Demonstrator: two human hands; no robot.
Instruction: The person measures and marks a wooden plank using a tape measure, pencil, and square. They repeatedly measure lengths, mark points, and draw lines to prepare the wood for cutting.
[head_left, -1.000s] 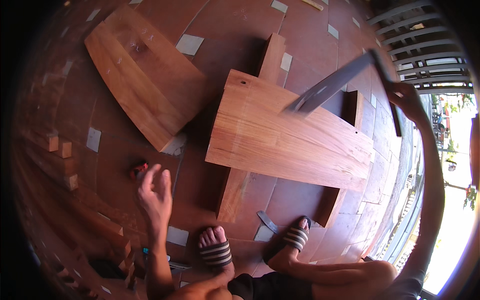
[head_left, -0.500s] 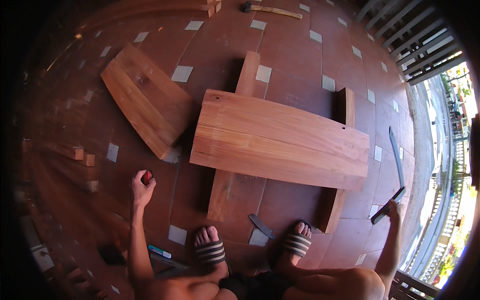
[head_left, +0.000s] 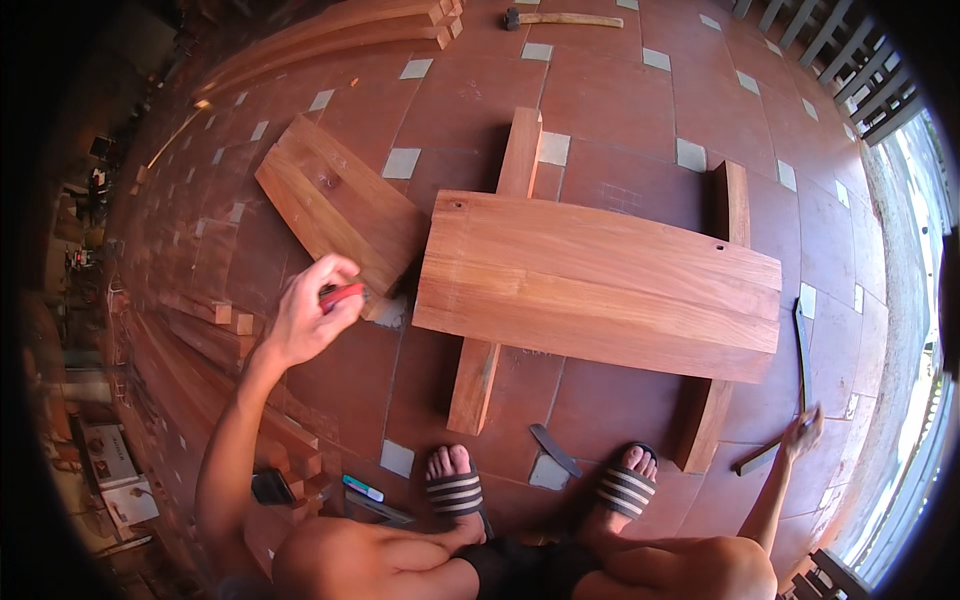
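Observation:
My left hand (head_left: pixel 312 312) is raised over the floor beside the near end of a tilted board (head_left: pixel 345 205). Its fingers are closed round a small red object with a dark end (head_left: pixel 342 296), mostly hidden in the palm. Off to the right, my right hand (head_left: pixel 803 432) is closed at the corner of a dark carpenter's square (head_left: pixel 801 350), whose thin blade points away from me and whose thicker stock slants back left. Between my hands, a broad reddish panel (head_left: pixel 600 285) with two small holes along its far edge lies across two wooden bars (head_left: pixel 475 385).
A curved dark strip (head_left: pixel 555 450) lies between my sandalled feet. Long timbers are stacked at left (head_left: pixel 215 375) and far left (head_left: pixel 340 45). A hammer (head_left: pixel 570 19) lies at the far side, a teal-and-white marker (head_left: pixel 362 488) near my left foot. A slatted railing (head_left: pixel 870 75) stands far right.
My left hand has risen and moved right and away from me, toward the tilted board. My right hand stays at the square, now nearer its corner. The whole view has shifted slightly.

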